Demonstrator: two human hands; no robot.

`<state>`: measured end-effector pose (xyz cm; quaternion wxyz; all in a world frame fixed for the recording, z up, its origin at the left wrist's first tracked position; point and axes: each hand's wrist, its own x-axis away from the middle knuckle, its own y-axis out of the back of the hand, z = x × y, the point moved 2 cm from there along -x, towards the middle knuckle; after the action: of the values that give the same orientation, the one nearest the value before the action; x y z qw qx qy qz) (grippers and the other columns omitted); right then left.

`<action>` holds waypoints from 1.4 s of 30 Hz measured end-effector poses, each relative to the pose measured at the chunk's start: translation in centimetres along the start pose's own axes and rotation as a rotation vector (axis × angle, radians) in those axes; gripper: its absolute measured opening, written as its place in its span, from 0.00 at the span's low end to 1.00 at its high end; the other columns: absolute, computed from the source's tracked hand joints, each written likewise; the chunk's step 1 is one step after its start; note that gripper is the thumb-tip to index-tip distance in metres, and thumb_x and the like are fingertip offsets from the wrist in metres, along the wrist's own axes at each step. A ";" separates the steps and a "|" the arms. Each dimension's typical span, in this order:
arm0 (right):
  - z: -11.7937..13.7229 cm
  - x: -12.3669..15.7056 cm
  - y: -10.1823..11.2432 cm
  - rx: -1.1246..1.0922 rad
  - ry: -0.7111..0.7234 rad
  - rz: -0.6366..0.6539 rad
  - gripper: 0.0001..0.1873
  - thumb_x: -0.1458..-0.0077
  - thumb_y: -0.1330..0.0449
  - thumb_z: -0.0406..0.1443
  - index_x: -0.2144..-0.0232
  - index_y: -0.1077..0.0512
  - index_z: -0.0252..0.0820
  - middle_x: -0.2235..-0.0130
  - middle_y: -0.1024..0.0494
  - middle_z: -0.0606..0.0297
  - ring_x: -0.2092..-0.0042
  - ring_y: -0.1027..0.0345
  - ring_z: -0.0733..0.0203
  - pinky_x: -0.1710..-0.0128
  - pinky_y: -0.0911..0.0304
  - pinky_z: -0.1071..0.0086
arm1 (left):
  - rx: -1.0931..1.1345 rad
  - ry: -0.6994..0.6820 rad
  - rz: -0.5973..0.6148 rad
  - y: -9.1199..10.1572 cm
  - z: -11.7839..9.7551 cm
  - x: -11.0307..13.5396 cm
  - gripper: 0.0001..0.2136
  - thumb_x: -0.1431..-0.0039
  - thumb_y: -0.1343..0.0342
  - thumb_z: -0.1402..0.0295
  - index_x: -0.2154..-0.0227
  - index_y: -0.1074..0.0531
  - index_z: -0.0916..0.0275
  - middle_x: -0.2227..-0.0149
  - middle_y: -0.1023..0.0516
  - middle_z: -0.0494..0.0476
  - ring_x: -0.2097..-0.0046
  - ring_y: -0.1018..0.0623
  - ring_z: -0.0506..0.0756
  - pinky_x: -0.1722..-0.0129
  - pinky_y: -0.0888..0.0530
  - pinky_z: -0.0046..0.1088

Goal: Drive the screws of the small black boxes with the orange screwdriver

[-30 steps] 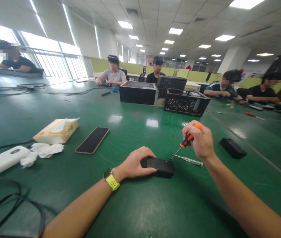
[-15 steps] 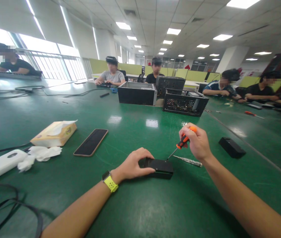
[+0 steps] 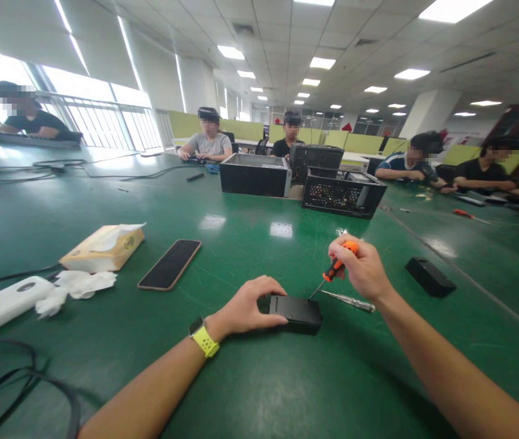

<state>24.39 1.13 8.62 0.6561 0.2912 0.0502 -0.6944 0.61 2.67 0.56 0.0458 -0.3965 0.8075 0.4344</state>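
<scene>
A small black rectangular box (image 3: 298,312) lies on the green table in front of me. My left hand (image 3: 254,305) grips its left end, thumb along the near side and fingers over the far side. In my right hand (image 3: 363,268) is an orange and black screwdriver (image 3: 335,267), slanting down to the left. Its tip meets the far edge of the box's top; whether a screw sits there is too small to tell. A second, clear-handled screwdriver (image 3: 350,301) lies on the table just right of the box, below my right hand.
To the right rests another black box (image 3: 430,276). At left are a phone (image 3: 170,264), a tissue pack (image 3: 103,248), crumpled tissue (image 3: 85,283), a white device (image 3: 7,308) and black cables (image 3: 25,373). Open computer cases (image 3: 254,177) stand ahead; several people sit around the table.
The screwdriver's handle has tipped slightly left and down with my right hand, its tip staying at the box's far edge. The box's top now looks turned slightly more toward me.
</scene>
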 end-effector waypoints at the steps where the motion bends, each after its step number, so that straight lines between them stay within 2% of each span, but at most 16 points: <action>1: 0.2 0.0 0.2 0.068 0.034 0.012 0.15 0.44 0.41 0.45 0.77 0.31 0.42 0.80 0.32 0.71 0.79 0.37 0.65 0.80 0.41 0.72 | 0.002 -0.001 0.000 0.0 0.0 0.0 0.19 0.49 0.32 0.58 0.57 0.26 0.62 0.58 0.22 0.59 0.56 0.24 0.59 0.55 0.29 0.35; 4: 0.9 -0.2 1.1 0.266 0.142 0.093 0.16 0.44 0.40 0.45 0.77 0.29 0.42 0.78 0.29 0.69 0.76 0.36 0.64 0.75 0.40 0.70 | 0.006 -0.008 0.002 0.0 -0.1 0.0 0.19 0.48 0.33 0.57 0.58 0.25 0.62 0.58 0.22 0.59 0.56 0.24 0.59 0.54 0.29 0.35; 8: 2.1 -0.2 2.6 0.391 0.162 0.281 0.11 0.44 0.39 0.44 0.69 0.25 0.42 0.74 0.25 0.67 0.74 0.34 0.63 0.74 0.40 0.71 | -0.005 -0.007 0.002 0.0 -0.1 0.0 0.19 0.48 0.33 0.56 0.57 0.25 0.61 0.57 0.22 0.59 0.56 0.24 0.59 0.54 0.29 0.35; 12: 2.7 0.0 4.1 0.414 0.120 0.291 0.11 0.49 0.37 0.41 0.63 0.26 0.44 0.72 0.24 0.67 0.76 0.34 0.64 0.78 0.40 0.72 | -0.010 -0.010 -0.005 0.0 -0.1 0.0 0.19 0.49 0.33 0.57 0.57 0.25 0.62 0.57 0.22 0.59 0.55 0.24 0.59 0.53 0.29 0.35; 15: 2.7 0.1 4.8 0.476 0.110 0.289 0.11 0.50 0.35 0.44 0.70 0.26 0.44 0.76 0.27 0.69 0.78 0.38 0.66 0.80 0.45 0.72 | -0.008 -0.014 -0.007 0.0 -0.1 0.0 0.18 0.48 0.33 0.58 0.57 0.25 0.62 0.57 0.22 0.59 0.56 0.24 0.59 0.54 0.29 0.35; 18: 2.7 0.0 5.0 0.636 0.152 0.221 0.23 0.51 0.34 0.51 0.84 0.34 0.43 0.83 0.37 0.71 0.80 0.47 0.67 0.81 0.55 0.71 | -0.003 -0.009 0.000 0.0 -0.2 -0.1 0.18 0.48 0.34 0.57 0.58 0.25 0.62 0.58 0.22 0.59 0.56 0.24 0.59 0.54 0.29 0.35; 20: 3.0 0.1 4.9 0.677 0.171 0.205 0.27 0.50 0.35 0.52 0.86 0.37 0.42 0.84 0.40 0.72 0.80 0.49 0.67 0.80 0.55 0.71 | -0.004 -0.008 0.000 0.0 -0.3 -0.1 0.18 0.48 0.33 0.57 0.58 0.25 0.62 0.58 0.22 0.59 0.56 0.24 0.59 0.54 0.29 0.35; 24: 3.7 0.4 4.8 0.557 0.152 0.371 0.13 0.45 0.38 0.47 0.69 0.25 0.44 0.75 0.27 0.68 0.76 0.39 0.65 0.78 0.45 0.72 | -0.008 -0.014 -0.009 0.0 -0.2 -0.1 0.18 0.48 0.33 0.58 0.58 0.25 0.62 0.58 0.22 0.59 0.56 0.24 0.59 0.55 0.29 0.35; 26: 3.8 0.5 4.9 0.521 0.144 0.431 0.11 0.44 0.39 0.45 0.63 0.25 0.45 0.70 0.25 0.67 0.74 0.36 0.65 0.77 0.42 0.72 | -0.009 -0.020 -0.012 0.0 -0.2 -0.1 0.18 0.48 0.33 0.58 0.58 0.25 0.62 0.58 0.22 0.59 0.57 0.24 0.59 0.55 0.29 0.34; 28: 3.6 0.5 5.2 0.564 0.139 0.415 0.13 0.45 0.38 0.46 0.70 0.26 0.44 0.75 0.28 0.69 0.76 0.39 0.66 0.78 0.45 0.72 | -0.012 -0.026 -0.012 0.0 -0.2 0.0 0.18 0.48 0.33 0.59 0.58 0.25 0.62 0.58 0.22 0.58 0.57 0.24 0.59 0.55 0.29 0.34; 30: 3.4 0.4 5.4 0.641 0.138 0.363 0.22 0.46 0.37 0.50 0.81 0.33 0.43 0.81 0.37 0.72 0.79 0.46 0.67 0.80 0.51 0.72 | -0.015 -0.030 -0.012 0.0 -0.1 0.0 0.18 0.49 0.32 0.60 0.58 0.25 0.63 0.59 0.22 0.58 0.57 0.24 0.58 0.55 0.29 0.34; 32: 3.2 0.3 5.3 0.676 0.139 0.343 0.28 0.47 0.38 0.52 0.86 0.40 0.42 0.84 0.44 0.73 0.79 0.52 0.68 0.80 0.56 0.71 | -0.019 -0.030 -0.012 0.0 -0.1 0.0 0.18 0.49 0.32 0.60 0.58 0.25 0.63 0.58 0.22 0.59 0.57 0.23 0.58 0.55 0.29 0.34; 34: 3.2 0.3 5.2 0.642 0.137 0.356 0.25 0.47 0.37 0.50 0.85 0.37 0.42 0.83 0.41 0.73 0.79 0.50 0.68 0.80 0.54 0.72 | -0.020 -0.030 -0.014 0.0 -0.1 0.0 0.18 0.49 0.32 0.60 0.58 0.26 0.62 0.58 0.22 0.58 0.57 0.24 0.59 0.55 0.29 0.34; 37: 3.6 0.4 5.1 0.560 0.147 0.389 0.10 0.46 0.37 0.44 0.71 0.25 0.44 0.75 0.28 0.69 0.76 0.39 0.66 0.78 0.45 0.72 | -0.018 -0.029 -0.014 0.0 -0.1 0.0 0.18 0.49 0.32 0.60 0.58 0.26 0.62 0.58 0.22 0.58 0.57 0.24 0.58 0.55 0.29 0.34; 39: 3.9 0.5 5.1 0.547 0.164 0.404 0.08 0.46 0.37 0.42 0.65 0.23 0.44 0.71 0.24 0.67 0.74 0.36 0.64 0.76 0.42 0.72 | -0.016 -0.032 -0.015 0.0 -0.1 0.0 0.18 0.49 0.32 0.60 0.58 0.25 0.63 0.58 0.22 0.58 0.57 0.24 0.58 0.55 0.29 0.33; 42: 4.2 0.5 5.1 0.579 0.208 0.305 0.12 0.47 0.36 0.44 0.74 0.25 0.43 0.77 0.28 0.69 0.77 0.40 0.66 0.78 0.46 0.72 | -0.016 -0.034 -0.015 0.0 0.0 0.0 0.18 0.49 0.32 0.60 0.58 0.26 0.62 0.58 0.22 0.58 0.57 0.24 0.58 0.55 0.29 0.33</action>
<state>27.81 -1.88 13.49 0.6338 0.5388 -0.1265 -0.5403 0.59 2.61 0.57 0.0596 -0.3953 0.8001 0.4472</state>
